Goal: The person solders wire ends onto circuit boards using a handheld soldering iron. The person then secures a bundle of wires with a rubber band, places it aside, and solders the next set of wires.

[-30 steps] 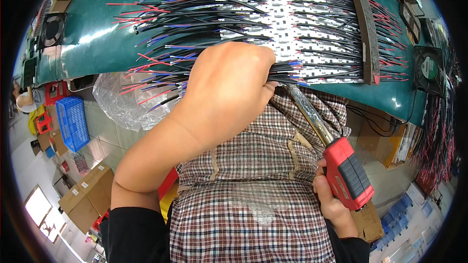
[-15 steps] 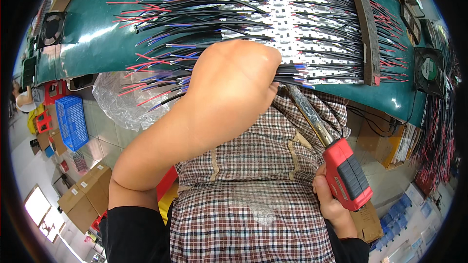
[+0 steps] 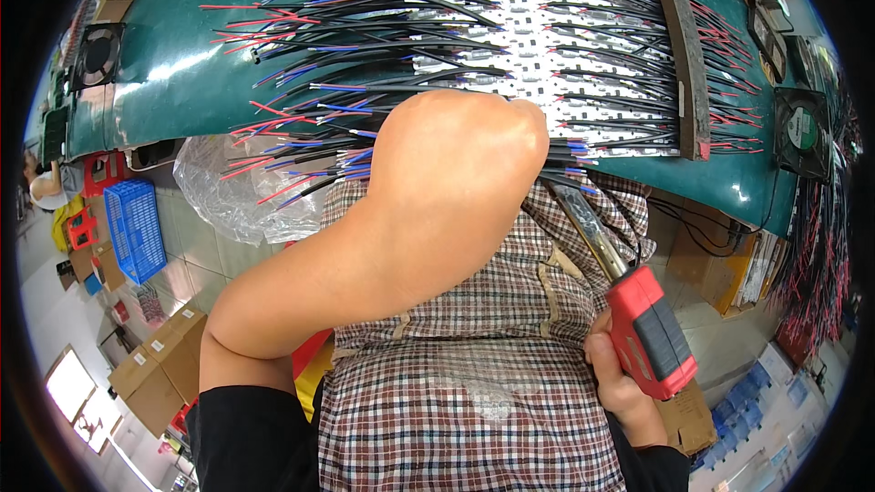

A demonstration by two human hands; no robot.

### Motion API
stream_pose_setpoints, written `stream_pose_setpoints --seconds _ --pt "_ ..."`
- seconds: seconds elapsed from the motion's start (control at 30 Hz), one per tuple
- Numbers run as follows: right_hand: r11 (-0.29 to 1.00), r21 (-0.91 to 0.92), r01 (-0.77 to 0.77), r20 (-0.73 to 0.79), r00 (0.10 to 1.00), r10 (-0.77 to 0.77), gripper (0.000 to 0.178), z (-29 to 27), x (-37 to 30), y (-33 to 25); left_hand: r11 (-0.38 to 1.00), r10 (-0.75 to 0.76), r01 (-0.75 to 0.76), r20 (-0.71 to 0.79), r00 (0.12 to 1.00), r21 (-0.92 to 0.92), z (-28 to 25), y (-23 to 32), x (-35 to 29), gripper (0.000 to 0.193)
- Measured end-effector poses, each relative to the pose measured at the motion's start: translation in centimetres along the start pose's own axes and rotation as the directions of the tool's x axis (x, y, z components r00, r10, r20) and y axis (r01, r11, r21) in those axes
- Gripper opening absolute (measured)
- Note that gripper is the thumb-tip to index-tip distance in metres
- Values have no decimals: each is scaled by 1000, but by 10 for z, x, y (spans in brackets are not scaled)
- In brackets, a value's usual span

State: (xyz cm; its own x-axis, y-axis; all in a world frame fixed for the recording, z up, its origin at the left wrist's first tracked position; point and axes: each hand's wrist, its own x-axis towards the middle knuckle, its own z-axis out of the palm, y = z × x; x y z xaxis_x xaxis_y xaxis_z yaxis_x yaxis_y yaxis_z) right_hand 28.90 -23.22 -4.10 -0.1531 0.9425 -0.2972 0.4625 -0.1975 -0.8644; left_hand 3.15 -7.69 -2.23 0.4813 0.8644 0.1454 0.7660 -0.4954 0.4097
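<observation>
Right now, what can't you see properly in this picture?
All in the head view:
Left hand: fingertips hidden by its own back, so its grip on the black wires is unclear.
Red-and-black soldering gun: tip hidden around the left hand and wires.
Right hand: most fingers hidden behind the soldering gun's handle.
White circuit boards: far end cut off by the top edge.

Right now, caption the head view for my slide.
Left hand gripping black wires; right hand holding a red-and-black tool.
</observation>
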Motion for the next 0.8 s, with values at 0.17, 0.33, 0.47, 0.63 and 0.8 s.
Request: stream_pose_setpoints --seconds 0.17,0.33,0.47,0.63,0.8 --pt "1000 24 -8 -33 999 9 21 1 2 -1 999 51 -51 -53 997 9 2 -2 0 6" --pt "998 64 -1 -41 999 4 22 2 4 0 997 -75 75 60 995 5 0 0 -2 22" --pt "999 52 3 -13 1000 -2 20 3 7 0 995 -94 95 64 994 -10 -3 0 -4 21" --pt "997 -17 80 -2 997 -80 21 2 8 6 995 -103 103 37 994 -5 -2 -1 -6 20" --pt "988 -82 133 -40 990 -137 21 8 8 8 1000 -7 7 -16 1000 1 1 0 -4 15"
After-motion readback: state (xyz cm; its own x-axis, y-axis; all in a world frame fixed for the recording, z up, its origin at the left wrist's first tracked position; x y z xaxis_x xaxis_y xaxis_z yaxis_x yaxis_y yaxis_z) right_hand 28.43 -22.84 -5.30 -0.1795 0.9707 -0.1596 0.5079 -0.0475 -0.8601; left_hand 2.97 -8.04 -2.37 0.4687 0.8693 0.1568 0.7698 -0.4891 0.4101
